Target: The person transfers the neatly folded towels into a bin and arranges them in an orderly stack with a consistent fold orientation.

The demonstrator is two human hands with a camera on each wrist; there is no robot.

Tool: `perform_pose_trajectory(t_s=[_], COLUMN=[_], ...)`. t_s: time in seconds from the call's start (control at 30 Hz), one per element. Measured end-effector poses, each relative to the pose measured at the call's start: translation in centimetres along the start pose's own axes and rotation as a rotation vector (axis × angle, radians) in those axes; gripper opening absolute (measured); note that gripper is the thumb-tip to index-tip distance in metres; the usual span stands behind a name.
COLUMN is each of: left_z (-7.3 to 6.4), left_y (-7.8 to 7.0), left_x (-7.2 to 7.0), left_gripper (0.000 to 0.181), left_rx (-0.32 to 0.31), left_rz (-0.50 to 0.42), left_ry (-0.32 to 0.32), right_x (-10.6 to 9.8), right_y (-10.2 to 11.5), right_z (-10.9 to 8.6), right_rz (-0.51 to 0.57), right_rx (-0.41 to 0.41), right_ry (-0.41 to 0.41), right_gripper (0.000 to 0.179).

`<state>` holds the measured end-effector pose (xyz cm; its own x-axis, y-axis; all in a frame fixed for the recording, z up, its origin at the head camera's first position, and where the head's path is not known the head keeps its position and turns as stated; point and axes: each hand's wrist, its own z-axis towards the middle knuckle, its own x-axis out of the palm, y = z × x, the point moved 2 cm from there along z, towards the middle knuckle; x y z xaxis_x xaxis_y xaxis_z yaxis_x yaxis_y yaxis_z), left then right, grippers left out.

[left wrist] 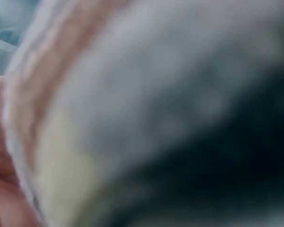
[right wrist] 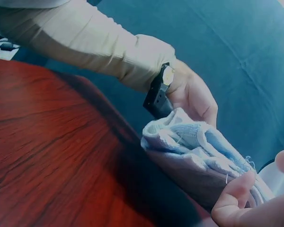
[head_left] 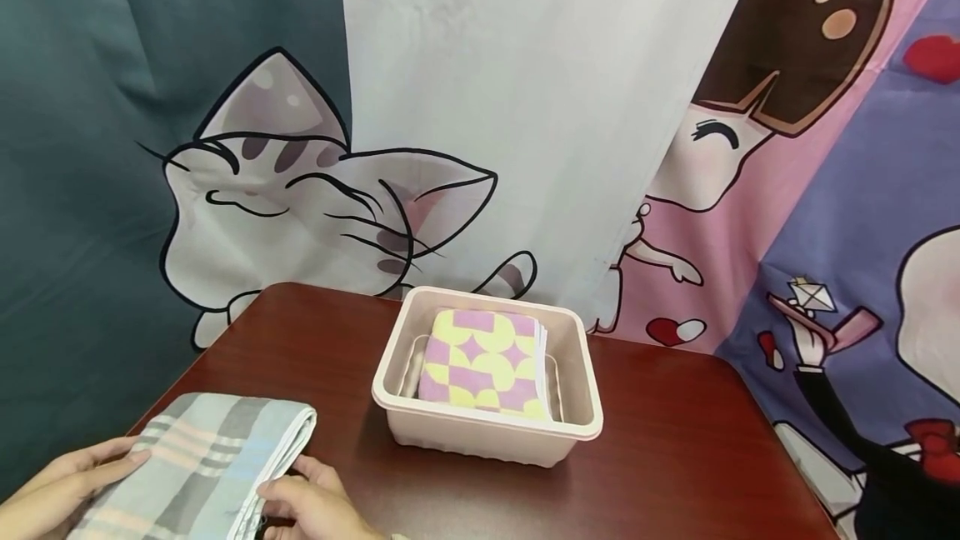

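Note:
A folded plaid towel in grey, pale blue and peach is held between both hands at the left front of the table. My left hand grips its left side, thumb on top. On the opposite side, my right hand pinches the layered white edge. The right wrist view shows the towel's folded end, loose threads along it, with the left hand behind. Blurred towel cloth fills most of the left wrist view, with a few fingers at its left border.
A cream plastic bin stands mid-table, holding a folded purple and yellow patterned towel. The reddish-brown wooden table extends to the right. Behind it hangs a cartoon-printed curtain. The left wrist wears a black strapped device.

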<state>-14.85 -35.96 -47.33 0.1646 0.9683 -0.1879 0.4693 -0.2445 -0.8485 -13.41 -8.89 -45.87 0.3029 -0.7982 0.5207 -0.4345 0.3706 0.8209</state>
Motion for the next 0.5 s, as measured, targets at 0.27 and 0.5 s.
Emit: perform_pose_trajectory(t_s=[0.27, 0.5], left_z=[-1.6, -2.6], left_y=[-1.6, -2.6], left_x=[0.1, 0.1], left_gripper=[0.08, 0.079], left_rx=[0.034, 0.026], left_rz=[-0.171, -0.208], left_ry=[0.119, 0.09], right_x=[0.1, 0.5], right_y=[1.1, 2.5], right_z=[0.4, 0.3], right_rz=[0.084, 0.086], right_rx=[-0.084, -0.107], right_ry=[0.054, 0.013], right_gripper=[0.034, 0.038])
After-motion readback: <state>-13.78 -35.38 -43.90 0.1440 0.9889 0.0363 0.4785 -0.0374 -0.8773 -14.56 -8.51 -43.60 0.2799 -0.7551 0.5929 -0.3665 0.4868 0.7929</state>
